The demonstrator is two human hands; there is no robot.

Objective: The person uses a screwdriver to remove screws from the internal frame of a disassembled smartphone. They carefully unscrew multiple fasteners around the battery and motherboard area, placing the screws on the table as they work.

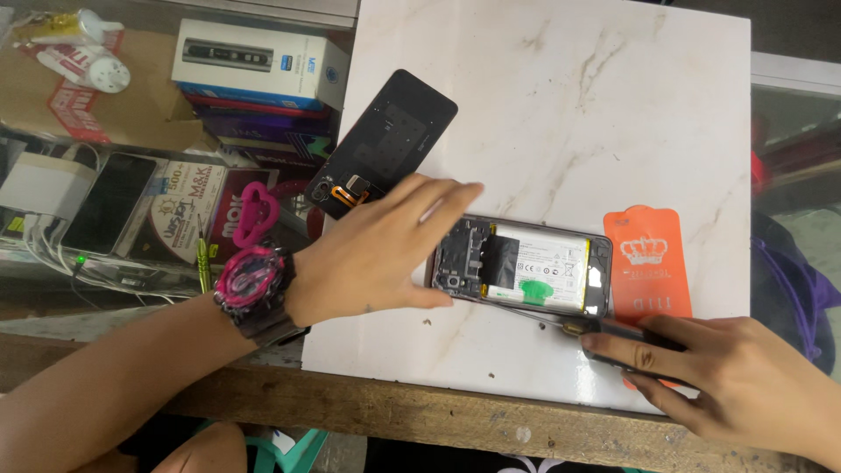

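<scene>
An opened phone point(534, 263) lies on a white marble slab point(561, 105), its battery and circuit board showing. My left hand point(377, 250), with a pink and black watch on the wrist, rests flat against the phone's left end, fingers spread over its top edge. My right hand point(718, 368) grips a dark-handled screwdriver point(604, 328) whose thin shaft reaches along the phone's lower edge. The phone's black back cover point(385, 144) lies apart at the slab's left edge, inner side up.
An orange card point(648, 263) with a crown mark lies right of the phone. Left of the slab, a glass counter holds boxes point(258, 61), another phone point(109, 201), a white charger point(44, 184) and cables. A wooden edge point(491, 420) runs along the front.
</scene>
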